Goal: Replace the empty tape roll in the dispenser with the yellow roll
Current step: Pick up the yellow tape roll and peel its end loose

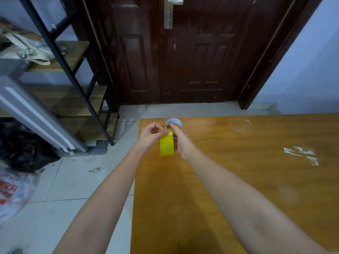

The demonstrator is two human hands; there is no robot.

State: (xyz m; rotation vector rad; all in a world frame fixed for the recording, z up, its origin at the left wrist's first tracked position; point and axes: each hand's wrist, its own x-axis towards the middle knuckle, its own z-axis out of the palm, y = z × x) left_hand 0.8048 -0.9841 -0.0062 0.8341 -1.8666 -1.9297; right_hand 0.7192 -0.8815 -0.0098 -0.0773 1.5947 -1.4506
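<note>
wooden table (238, 180) fills the lower right; at its 11 o'clock corner, right hand (180, 143) grips the yellow roll (166, 144) while left hand (149, 133) pinches its top edge, probably hunting the tape end.

We see only the outer band of the yellow roll (166, 143); its core hides behind the right hand (180, 142) and the left hand (152, 133). The white ring (174, 122) beyond is half covered by fingers. We cannot find the dispenser. The table (238, 180) runs off the frame's right and bottom edges.
</note>
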